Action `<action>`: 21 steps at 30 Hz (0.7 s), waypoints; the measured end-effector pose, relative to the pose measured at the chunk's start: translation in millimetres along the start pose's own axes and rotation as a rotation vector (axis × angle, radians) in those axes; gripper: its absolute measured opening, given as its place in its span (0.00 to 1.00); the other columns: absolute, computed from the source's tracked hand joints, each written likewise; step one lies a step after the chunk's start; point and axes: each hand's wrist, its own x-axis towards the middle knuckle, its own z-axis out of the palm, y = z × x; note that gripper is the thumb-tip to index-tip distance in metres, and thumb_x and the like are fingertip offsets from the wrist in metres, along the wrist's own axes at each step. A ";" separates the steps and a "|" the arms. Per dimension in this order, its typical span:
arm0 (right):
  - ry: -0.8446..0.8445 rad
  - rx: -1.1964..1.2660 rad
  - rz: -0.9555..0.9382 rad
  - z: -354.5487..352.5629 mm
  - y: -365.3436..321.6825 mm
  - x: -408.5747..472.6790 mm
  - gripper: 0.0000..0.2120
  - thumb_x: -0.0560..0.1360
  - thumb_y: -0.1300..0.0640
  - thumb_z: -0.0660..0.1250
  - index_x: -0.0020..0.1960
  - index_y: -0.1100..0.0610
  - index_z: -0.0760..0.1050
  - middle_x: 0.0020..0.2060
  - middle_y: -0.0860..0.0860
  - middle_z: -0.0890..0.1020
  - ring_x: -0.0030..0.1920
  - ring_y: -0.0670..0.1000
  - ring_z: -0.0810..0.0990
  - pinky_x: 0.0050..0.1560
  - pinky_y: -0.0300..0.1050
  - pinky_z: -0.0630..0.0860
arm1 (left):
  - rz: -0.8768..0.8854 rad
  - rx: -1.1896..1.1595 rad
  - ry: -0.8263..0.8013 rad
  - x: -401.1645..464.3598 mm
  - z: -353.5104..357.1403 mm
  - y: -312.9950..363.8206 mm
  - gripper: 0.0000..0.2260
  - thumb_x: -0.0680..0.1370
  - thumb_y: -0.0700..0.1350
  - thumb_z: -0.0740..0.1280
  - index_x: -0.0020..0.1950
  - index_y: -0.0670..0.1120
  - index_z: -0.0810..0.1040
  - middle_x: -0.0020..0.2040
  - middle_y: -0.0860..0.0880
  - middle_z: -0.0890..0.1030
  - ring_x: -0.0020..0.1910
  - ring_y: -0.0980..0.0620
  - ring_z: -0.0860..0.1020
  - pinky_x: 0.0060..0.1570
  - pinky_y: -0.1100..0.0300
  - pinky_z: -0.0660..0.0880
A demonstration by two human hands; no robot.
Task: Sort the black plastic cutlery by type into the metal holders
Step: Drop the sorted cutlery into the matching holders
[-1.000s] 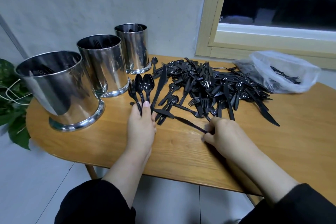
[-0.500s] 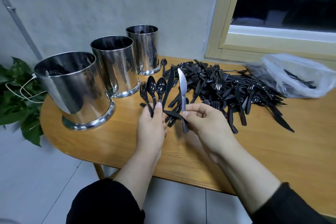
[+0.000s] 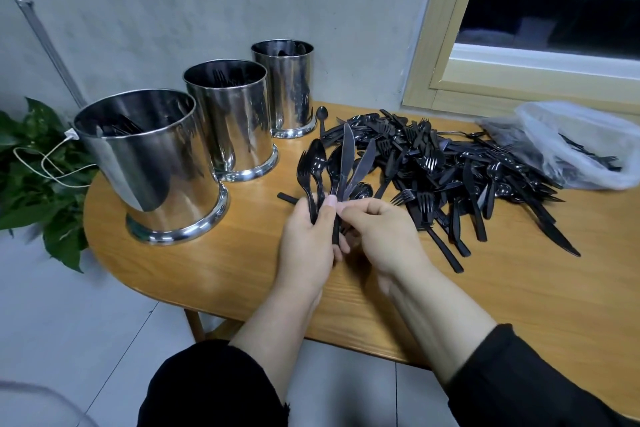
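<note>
Over the wooden bench (image 3: 207,274), left hand (image 3: 306,243) grips a fan of black plastic forks, spoons and knives (image 3: 332,166) while right hand (image 3: 381,232) pinches one handle, probably batching before dropping into shiny metal holders (image 3: 228,114).

plastic bag (image 3: 588,152) cut off at right edge, nearest holder's (image 3: 149,163) contents dim

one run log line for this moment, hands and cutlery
left hand: grips mixed cutlery fan | right hand: pinches a knife in the fan | pile: unsorted on table | three holders: partly filled
</note>
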 end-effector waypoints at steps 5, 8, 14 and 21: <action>0.120 -0.503 -0.267 -16.3 -5.5 13.9 0.08 0.80 0.56 0.68 0.47 0.57 0.83 0.34 0.47 0.83 0.29 0.44 0.77 0.30 0.34 0.71 | -0.012 -0.122 0.002 2.9 -4.6 -0.6 0.08 0.86 0.44 0.63 0.48 0.44 0.75 0.37 0.46 0.74 0.27 0.51 0.66 0.25 0.62 0.63; 0.235 -0.872 -0.369 -38.1 -2.3 22.7 0.08 0.81 0.50 0.65 0.51 0.51 0.81 0.40 0.43 0.82 0.39 0.45 0.78 0.37 0.39 0.70 | -0.033 -0.145 0.039 3.4 -5.5 -0.1 0.08 0.86 0.45 0.63 0.48 0.44 0.74 0.38 0.47 0.73 0.27 0.53 0.66 0.26 0.62 0.63; 0.167 -1.299 -0.415 -38.6 24.8 22.6 0.19 0.78 0.39 0.64 0.56 0.54 0.79 0.52 0.50 0.80 0.52 0.54 0.79 0.47 0.48 0.76 | -0.052 -0.160 0.092 3.5 -2.5 1.7 0.08 0.85 0.43 0.64 0.47 0.43 0.76 0.36 0.50 0.75 0.27 0.54 0.67 0.26 0.64 0.65; 0.223 -1.390 -0.399 -25.2 22.7 25.4 0.13 0.79 0.42 0.65 0.52 0.52 0.76 0.47 0.49 0.77 0.49 0.55 0.78 0.41 0.46 0.68 | -0.039 -0.142 0.105 -0.5 -3.0 3.6 0.05 0.84 0.43 0.66 0.49 0.44 0.78 0.36 0.50 0.78 0.28 0.55 0.68 0.27 0.63 0.66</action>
